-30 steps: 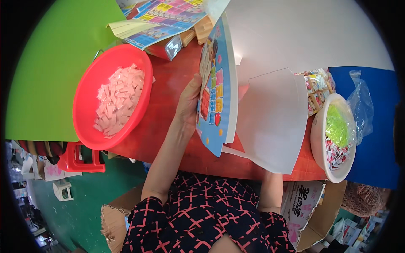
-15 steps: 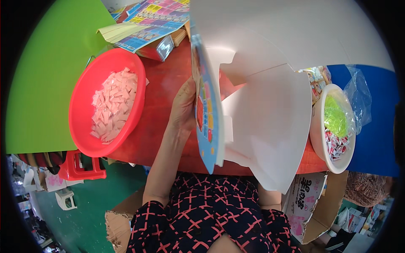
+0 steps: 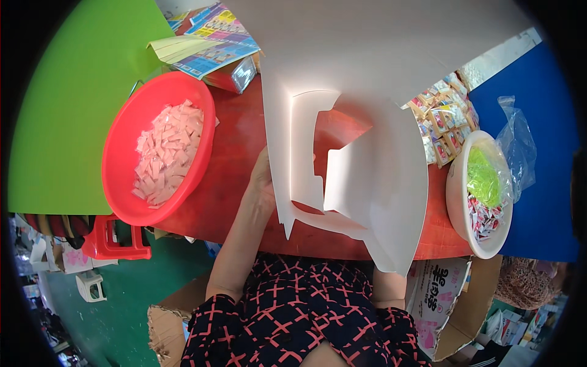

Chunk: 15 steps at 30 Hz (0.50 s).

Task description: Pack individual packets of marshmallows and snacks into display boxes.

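A large folding cardboard box [image 3: 397, 183], plain white inside, stands unfolded over the table with its flaps partly bent and a gap through its middle. My left hand [image 3: 262, 174] grips the left panel from its outer side; most of its fingers are hidden behind the white board. Only a bit of my right forearm [image 3: 389, 287] shows below the box's lower right edge. The right hand itself is hidden behind the board.
On the red table [image 3: 235, 134], a red basin [image 3: 113, 177] of small pink packets stands left. A white basin [image 3: 495, 244] with green and red-white packets stands right, beside piled snack packets [image 3: 449, 125]. Printed sheets [image 3: 214, 46] lie at the back. An open carton [image 3: 474, 306] stands below.
The box's left panel has turned, so its blue printed outside no longer shows and its white inside does. The box has shifted a little left, uncovering the piled packets.
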Available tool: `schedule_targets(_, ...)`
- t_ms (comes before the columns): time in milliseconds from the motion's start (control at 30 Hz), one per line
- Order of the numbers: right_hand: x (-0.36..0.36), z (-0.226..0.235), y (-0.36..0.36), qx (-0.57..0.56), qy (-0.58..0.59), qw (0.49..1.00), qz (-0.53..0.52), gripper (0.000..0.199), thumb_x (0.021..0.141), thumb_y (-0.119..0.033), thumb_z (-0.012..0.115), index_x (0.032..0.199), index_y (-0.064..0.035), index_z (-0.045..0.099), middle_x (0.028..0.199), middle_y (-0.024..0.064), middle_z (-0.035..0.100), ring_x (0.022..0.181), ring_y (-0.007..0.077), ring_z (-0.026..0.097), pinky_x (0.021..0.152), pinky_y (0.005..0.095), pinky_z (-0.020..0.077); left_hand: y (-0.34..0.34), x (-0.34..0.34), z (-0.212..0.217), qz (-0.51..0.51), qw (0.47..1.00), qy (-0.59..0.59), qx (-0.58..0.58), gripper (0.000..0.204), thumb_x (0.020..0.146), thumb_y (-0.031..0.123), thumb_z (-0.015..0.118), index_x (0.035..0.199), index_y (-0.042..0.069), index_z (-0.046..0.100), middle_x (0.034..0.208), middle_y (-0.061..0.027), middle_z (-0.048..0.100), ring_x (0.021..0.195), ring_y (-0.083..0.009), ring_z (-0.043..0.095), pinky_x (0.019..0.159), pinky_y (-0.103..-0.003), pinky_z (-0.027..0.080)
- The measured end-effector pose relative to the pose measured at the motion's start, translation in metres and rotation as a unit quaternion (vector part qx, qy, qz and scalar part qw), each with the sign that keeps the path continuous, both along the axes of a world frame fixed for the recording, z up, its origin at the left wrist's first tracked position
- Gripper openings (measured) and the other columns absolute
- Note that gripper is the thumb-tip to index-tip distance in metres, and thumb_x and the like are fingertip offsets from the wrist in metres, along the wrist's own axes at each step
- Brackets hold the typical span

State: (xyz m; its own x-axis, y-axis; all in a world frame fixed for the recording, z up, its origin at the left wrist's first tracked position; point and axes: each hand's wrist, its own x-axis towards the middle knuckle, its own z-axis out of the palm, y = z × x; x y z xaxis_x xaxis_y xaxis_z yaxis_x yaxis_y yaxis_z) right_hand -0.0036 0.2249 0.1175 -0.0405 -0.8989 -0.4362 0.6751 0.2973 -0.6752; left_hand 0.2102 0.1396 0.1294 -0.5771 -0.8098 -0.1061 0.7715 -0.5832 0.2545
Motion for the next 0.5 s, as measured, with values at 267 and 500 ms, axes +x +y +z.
schedule_targets(267,0.001,0.006,-0.01,0.014,0.018,1.0,-0.022,0.037,0.092,-0.031,0.044,0.115,-0.0023,0.049,0.106,0.0088,0.055,0.086,0.0138,0.055,0.067,0.0281,0.0494,0.002,-0.008,0.002,0.05,0.992,-0.038,-0.112,0.026,0.084,0.013,0.054,0.105,-0.003,0.055,0.091,-0.0119,0.063,0.077,-0.022,0.065,0.071,-0.033,0.056)
schedule_targets(500,0.0,0.01,-0.006,0.017,0.03,0.998,-0.046,0.036,0.092,-0.03,0.044,0.115,-0.0023,0.049,0.106,0.0087,0.055,0.085,0.0138,0.055,0.066,0.028,0.0496,-0.003,-0.003,0.007,-0.024,0.995,0.086,0.052,0.028,0.084,0.014,0.055,0.106,-0.003,0.054,0.092,-0.0129,0.063,0.078,-0.022,0.064,0.067,-0.034,0.056)
